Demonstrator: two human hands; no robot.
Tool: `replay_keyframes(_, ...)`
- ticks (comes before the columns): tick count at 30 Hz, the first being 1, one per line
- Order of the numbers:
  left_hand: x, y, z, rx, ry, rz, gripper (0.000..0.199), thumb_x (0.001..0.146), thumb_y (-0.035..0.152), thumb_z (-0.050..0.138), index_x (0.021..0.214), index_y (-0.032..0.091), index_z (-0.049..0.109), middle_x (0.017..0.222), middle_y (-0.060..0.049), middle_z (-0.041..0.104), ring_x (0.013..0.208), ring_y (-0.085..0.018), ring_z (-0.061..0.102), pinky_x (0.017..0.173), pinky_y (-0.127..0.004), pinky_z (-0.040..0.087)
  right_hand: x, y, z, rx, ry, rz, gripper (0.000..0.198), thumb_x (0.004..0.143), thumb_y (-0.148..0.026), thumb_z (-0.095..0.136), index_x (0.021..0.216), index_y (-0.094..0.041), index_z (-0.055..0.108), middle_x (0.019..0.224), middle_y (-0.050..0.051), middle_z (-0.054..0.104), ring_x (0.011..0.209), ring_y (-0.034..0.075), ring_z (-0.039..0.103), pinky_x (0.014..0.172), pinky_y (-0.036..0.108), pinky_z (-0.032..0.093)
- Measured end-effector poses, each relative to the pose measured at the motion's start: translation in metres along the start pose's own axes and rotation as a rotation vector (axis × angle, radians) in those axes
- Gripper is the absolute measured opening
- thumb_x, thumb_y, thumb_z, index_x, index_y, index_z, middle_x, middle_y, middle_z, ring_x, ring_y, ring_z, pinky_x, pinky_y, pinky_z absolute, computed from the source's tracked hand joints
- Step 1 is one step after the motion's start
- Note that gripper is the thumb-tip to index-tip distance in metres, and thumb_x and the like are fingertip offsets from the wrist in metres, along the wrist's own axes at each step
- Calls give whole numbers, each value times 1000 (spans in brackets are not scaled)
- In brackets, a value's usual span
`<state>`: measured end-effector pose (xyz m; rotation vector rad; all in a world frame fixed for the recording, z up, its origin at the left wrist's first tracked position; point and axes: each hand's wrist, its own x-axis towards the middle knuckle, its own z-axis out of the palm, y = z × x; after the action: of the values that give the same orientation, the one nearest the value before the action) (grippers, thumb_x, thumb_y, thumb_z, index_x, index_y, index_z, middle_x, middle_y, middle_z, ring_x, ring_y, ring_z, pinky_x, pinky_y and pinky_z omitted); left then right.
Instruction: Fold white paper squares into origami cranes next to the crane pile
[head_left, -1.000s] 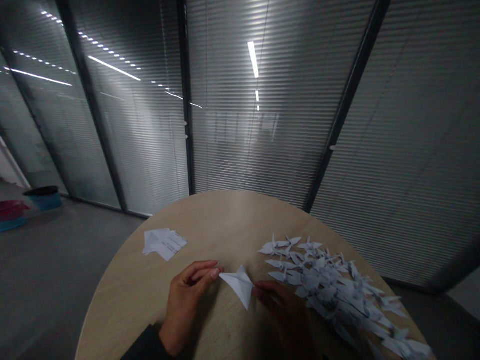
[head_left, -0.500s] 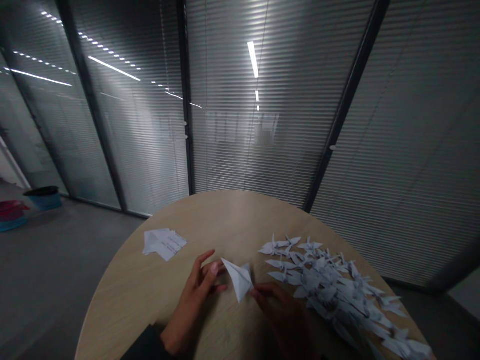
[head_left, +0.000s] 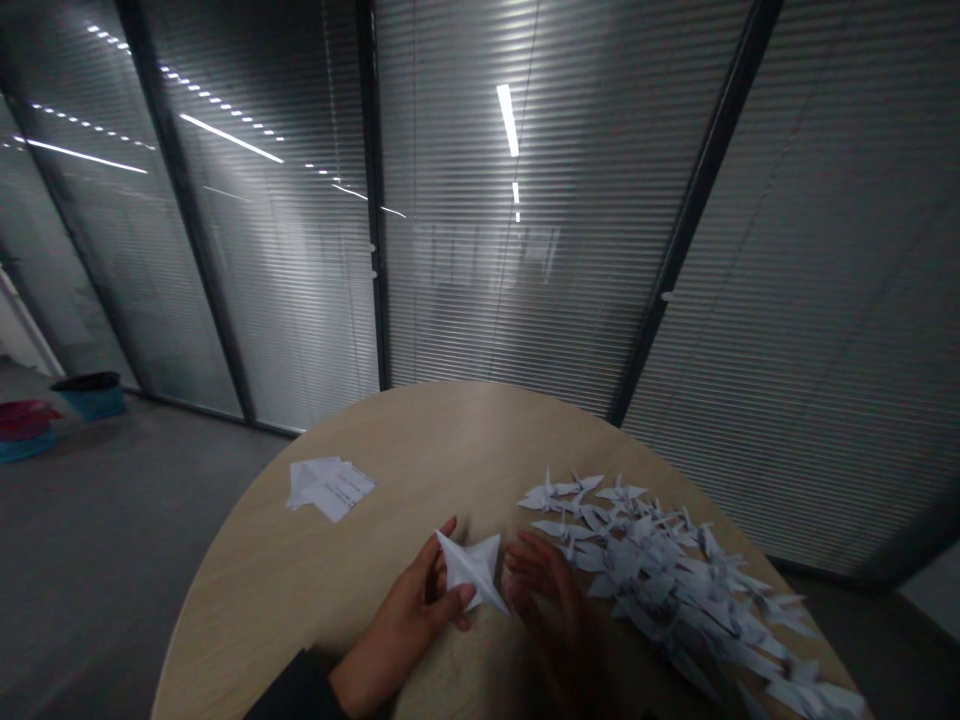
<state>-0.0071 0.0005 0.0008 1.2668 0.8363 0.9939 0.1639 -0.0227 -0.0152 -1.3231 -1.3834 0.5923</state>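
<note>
A partly folded white origami paper (head_left: 474,564), spread into a four-pointed star shape, is held above the table by my left hand (head_left: 427,597). My left thumb presses on its near face while the fingers lie behind it. Just right of the paper is my right hand (head_left: 547,590), its fingers apart and curved, in shadow; nothing shows in it. Farther right lies a large pile of folded white paper cranes (head_left: 652,570).
White paper sheets (head_left: 330,487), some with print, lie at the left of the round wooden table (head_left: 480,420). Glass partitions with blinds (head_left: 510,320) stand behind it. On the floor at far left are a dark-lined blue bin (head_left: 91,396) and a red-lined one (head_left: 26,430).
The paper has turned and opened out from a kite-like shape into a star. My left hand has taken hold of it, and my right hand has let go and shifted slightly up.
</note>
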Motion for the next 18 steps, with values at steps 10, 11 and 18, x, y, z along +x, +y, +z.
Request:
replay_keyframes(10,-16,-2,-3,389,-10,197,57,84,30,53,138,24,35,148,-4,31,136,-23,26,113,-43,16,2,-17,-9,26,-171,-42,26,76,-39,61,94,-22,69,90,5,68,81,21,64,74,31,52)
replay_keyframes(11,-17,-1,-3,404,-12,206,57,84,30,53,138,25,35,148,-3,31,136,-23,27,112,-43,18,2,-18,-10,27,-175,-46,23,76,-37,61,91,-22,70,90,5,68,82,21,64,75,31,52)
replay_keyframes(18,-16,4,-2,470,54,220,55,84,29,54,137,26,37,146,-4,35,133,-23,34,110,-43,24,5,-18,-9,61,-104,13,17,69,-34,67,79,-22,71,85,5,70,80,23,65,72,29,53)
